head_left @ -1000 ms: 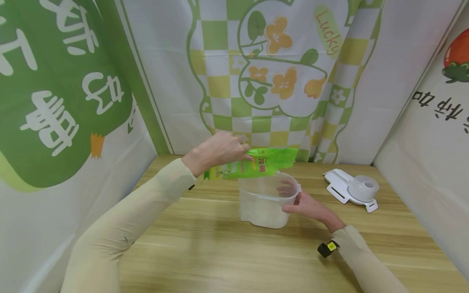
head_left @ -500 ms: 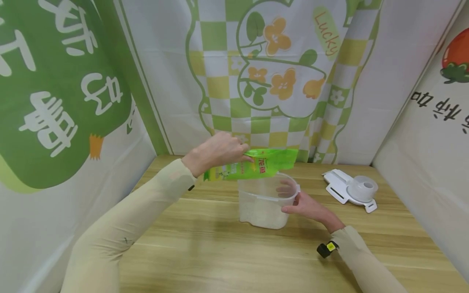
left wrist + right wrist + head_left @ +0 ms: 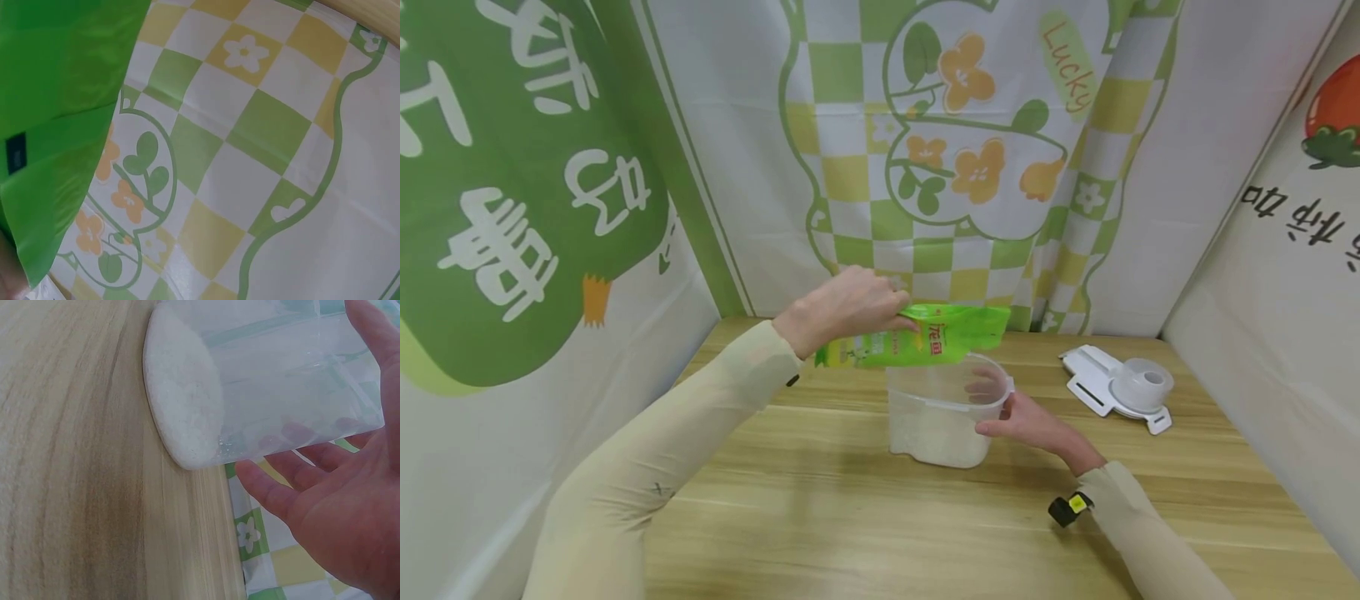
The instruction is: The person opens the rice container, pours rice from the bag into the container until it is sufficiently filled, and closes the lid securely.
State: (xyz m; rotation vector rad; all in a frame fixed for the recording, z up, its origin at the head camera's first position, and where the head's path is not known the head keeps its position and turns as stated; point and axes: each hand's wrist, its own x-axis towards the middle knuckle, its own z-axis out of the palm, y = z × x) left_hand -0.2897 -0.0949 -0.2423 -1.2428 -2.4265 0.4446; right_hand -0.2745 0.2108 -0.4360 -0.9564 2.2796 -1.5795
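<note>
In the head view, my left hand [image 3: 850, 308] grips a bright green printed plastic bag [image 3: 955, 333], which lies nearly level over the rim of a clear plastic container [image 3: 936, 396]. The bag's green side [image 3: 56, 112] fills the left of the left wrist view. White grains, like rice [image 3: 184, 394], cover the container's bottom. My right hand [image 3: 1030, 425] holds the container's right side, thumb in front and fingers spread along the far wall. The container stands upright on the table. The bag hides part of its rim, and the bag's mouth cannot be made out clearly.
A white lid [image 3: 1093, 383] with a clear round cup [image 3: 1142, 386] on it lies on the wooden table [image 3: 865, 533], right of the container. Printed cloths hang behind the table and along both sides; the checkered one [image 3: 880, 192] is at the back.
Very little differs. Both hands keep their hold on the bag and the container, and the left hand has risen very slightly in the last half second.
</note>
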